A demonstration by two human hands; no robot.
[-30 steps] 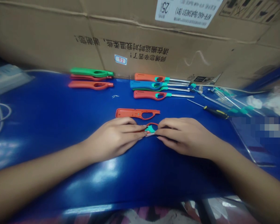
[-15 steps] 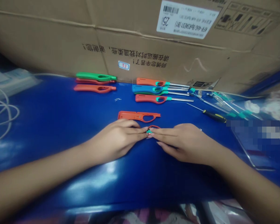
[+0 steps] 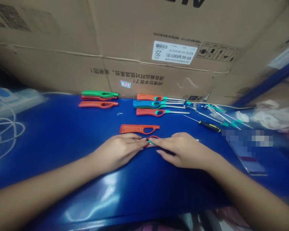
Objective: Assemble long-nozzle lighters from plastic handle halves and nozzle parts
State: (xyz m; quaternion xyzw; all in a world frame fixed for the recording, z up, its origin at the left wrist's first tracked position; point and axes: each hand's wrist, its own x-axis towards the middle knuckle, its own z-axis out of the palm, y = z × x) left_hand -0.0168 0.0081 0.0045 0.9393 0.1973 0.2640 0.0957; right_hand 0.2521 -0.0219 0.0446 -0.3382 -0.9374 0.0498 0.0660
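Observation:
My left hand point(image 3: 118, 149) and my right hand point(image 3: 180, 150) meet on the blue table point(image 3: 69, 179), their fingertips pinching a small red plastic lighter part point(image 3: 151, 141) with a teal piece in it. The hands hide most of this part. Just above them lies an open orange-red lighter handle shell point(image 3: 137, 129), which neither hand touches. Farther back are two rows of long utility lighters: red and green handles point(image 3: 98, 99) on the left, and finished lighters with metal nozzles point(image 3: 154, 104) on the right.
A black-and-yellow screwdriver point(image 3: 209, 126) and loose metal nozzle parts point(image 3: 219, 115) lie to the right. A white cable point(image 3: 4, 131) coils at the left. A large cardboard box point(image 3: 144, 54) stands along the table's far edge. A transparent sheet point(image 3: 245, 157) lies at the right.
The view has tilted up, showing more of the box. My hands stay together on the small part, and my right fingers now reach further over it.

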